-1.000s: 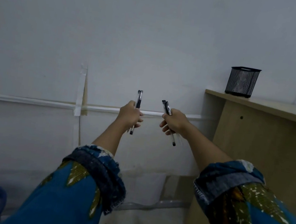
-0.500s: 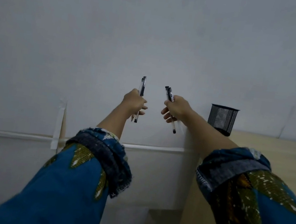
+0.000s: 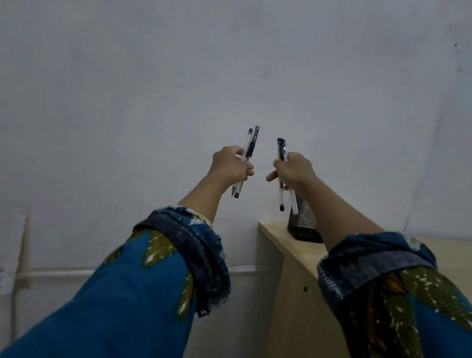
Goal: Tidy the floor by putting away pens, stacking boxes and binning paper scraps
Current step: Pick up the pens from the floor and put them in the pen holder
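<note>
Wall strip: a pale strip (image 3: 61, 272) runs across the wall at your 8 o'clock, with an upright pale piece crossing it near the left edge.
Left sleeve: your blue patterned sleeve (image 3: 148, 303) is rolled back at the cuff and rises from 7 o'clock toward the middle of the view.
Left hand: your left hand (image 3: 230, 165) is raised in front of the wall, its fingers curled tight around two pens.
Left pens: this pair of pens (image 3: 252, 147), one clear and one dark, stands nearly upright. The tops point to 12 o'clock and the tips poke out below your fist at 6 o'clock.
Right hand: your right hand (image 3: 294, 172) is at 3 o'clock of the left one, close to it but apart, and is gripping its own pens.
Right pens: these pens (image 3: 282, 150) lean with their tops toward 11 o'clock. Their lower ends hang just above the pen holder.
Pen holder: a black mesh pen holder (image 3: 303, 219) stands upright at 5 o'clock of your right hand, partly hidden behind your forearm.
Counter: the pale wooden counter (image 3: 283, 241) carries the holder near its left back corner, against the wall.
Right sleeve: the matching rolled sleeve (image 3: 395, 294) comes in from 4 o'clock, over the counter.
</note>
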{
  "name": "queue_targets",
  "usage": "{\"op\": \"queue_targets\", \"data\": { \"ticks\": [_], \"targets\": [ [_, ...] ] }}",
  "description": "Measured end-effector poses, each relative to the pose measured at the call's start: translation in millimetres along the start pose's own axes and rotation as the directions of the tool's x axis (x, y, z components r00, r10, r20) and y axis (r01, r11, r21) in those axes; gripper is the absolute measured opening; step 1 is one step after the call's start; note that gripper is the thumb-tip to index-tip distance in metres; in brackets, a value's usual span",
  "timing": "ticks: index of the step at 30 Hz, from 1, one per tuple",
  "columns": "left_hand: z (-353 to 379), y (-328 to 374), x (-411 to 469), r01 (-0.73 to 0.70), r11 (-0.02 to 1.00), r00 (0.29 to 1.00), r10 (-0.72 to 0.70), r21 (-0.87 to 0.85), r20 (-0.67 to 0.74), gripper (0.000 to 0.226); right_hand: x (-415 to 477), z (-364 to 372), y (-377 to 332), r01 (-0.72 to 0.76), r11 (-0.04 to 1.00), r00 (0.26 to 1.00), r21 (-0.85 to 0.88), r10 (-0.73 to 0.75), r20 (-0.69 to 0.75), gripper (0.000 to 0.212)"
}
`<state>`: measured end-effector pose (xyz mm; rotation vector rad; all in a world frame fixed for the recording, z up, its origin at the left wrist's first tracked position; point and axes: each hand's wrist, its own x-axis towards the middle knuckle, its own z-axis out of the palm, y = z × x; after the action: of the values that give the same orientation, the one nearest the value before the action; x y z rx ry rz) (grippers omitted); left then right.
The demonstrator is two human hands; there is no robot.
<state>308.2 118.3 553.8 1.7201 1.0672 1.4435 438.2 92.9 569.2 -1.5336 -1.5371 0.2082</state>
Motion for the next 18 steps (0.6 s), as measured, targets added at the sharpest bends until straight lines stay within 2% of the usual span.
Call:
{"op": "queue_targets", "data": {
  "ticks": [2,6,8,11,15,18],
  "targets": [
    [20,4,11,-0.026,0.999,1.000,0.025,0.022,0.014,0.030,13,-13,13,-0.018,1.000,0.999,-0.019,0.017,-0.041,0.029],
    [57,15,38,-0.057,0.997,0.997,0.055,0.045,0.053,0.030,41,-34,35,-0.097,0.995,0.992,0.003,0.097,-0.086,0.015],
    [74,21,50,-0.063,0.998,0.996,0.062,0.014,0.069,0.030,52,-42,44,-0.110,0.994,0.990,0.017,0.111,-0.089,0.013],
    [100,30,72,-0.044,0.996,0.997,0.048,-0.072,0.067,0.024,72,-50,56,-0.122,0.992,0.982,0.043,0.127,-0.137,0.027],
    [132,31,95,-0.026,0.988,0.996,0.039,-0.153,0.081,0.015,95,-53,74,-0.141,0.985,0.958,0.095,0.160,-0.237,0.020],
    [149,23,102,-0.003,0.990,0.991,0.022,-0.144,0.129,0.016,108,-53,86,-0.124,0.985,0.945,0.120,0.154,-0.288,0.020]
  ]
}}
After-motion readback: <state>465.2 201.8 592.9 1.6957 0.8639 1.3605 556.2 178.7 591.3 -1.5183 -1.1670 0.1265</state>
